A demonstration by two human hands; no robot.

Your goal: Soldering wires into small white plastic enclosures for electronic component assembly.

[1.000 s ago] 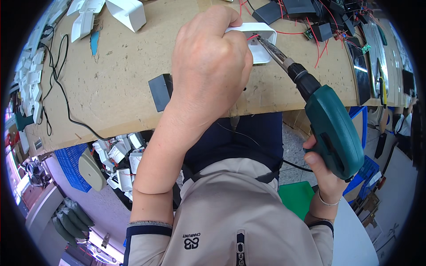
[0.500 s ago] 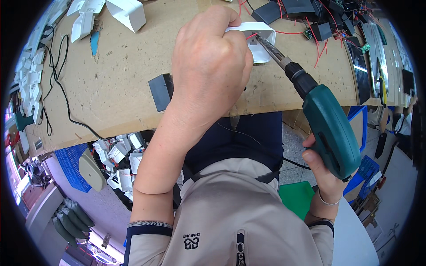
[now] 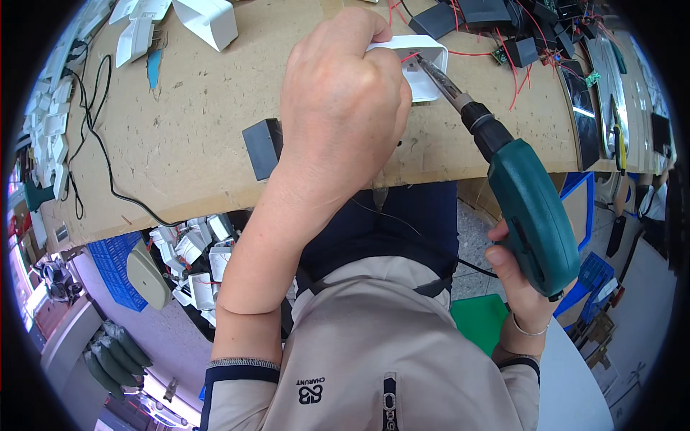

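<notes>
My left hand (image 3: 343, 108) is closed on a white plastic housing (image 3: 425, 90) at the table's far middle; its fingertips are hidden behind the hand. A short red wire (image 3: 409, 58) shows inside the housing, beside the hand. In my right hand (image 3: 525, 291) is a green pistol-shaped soldering gun (image 3: 535, 208), gripped by its handle with the thumb toward me. Its narrow metal nose reaches into the housing, with the tip at or very near the wire's end; contact is too small to tell. A small black box (image 3: 263, 149) lies left of my left wrist.
Black boxes (image 3: 521, 52), red wires and small circuit boards crowd the far right. White housings (image 3: 208, 23) stand far left, near a black cable (image 3: 108, 147). Below the table's front edge, a container holds several white parts (image 3: 203, 287) beside a blue crate (image 3: 118, 269).
The soldering gun's body and my right hand have shifted slightly left, while its tip stays inside the housing. My left hand and the housing have barely moved.
</notes>
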